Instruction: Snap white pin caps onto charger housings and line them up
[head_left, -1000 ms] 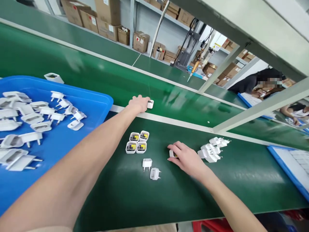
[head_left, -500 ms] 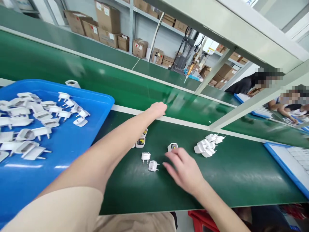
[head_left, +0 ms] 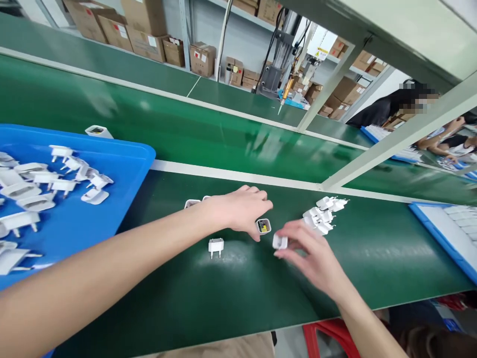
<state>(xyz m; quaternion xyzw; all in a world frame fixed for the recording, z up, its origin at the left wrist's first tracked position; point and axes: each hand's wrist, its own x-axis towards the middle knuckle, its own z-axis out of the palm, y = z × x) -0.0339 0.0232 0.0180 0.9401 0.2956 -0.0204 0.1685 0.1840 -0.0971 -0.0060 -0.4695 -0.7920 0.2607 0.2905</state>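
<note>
While closing on an open charger shell point(head_left: 263, 226) at the fingertips, left hand point(head_left: 238, 210) curled loosely over the green bench point(head_left: 231, 293), grip on it not clear. Right hand point(head_left: 316, 256) pinching a white plug cap point(head_left: 279, 242) between thumb and fingers, just beside the shell. Lone plug cap point(head_left: 216, 245) standing close by; more shells point(head_left: 192, 203) half hidden behind the left wrist. Heap of caps point(head_left: 323, 219) beyond (blue tray point(head_left: 122, 164) at left, well apart).

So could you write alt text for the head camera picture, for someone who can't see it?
Seen from above, a person's left hand touches an open charger shell on a green workbench while the right hand pinches a white plug piece. A blue tray of white plug parts sits at left, and a small pile of plug parts lies beyond the right hand.
</note>
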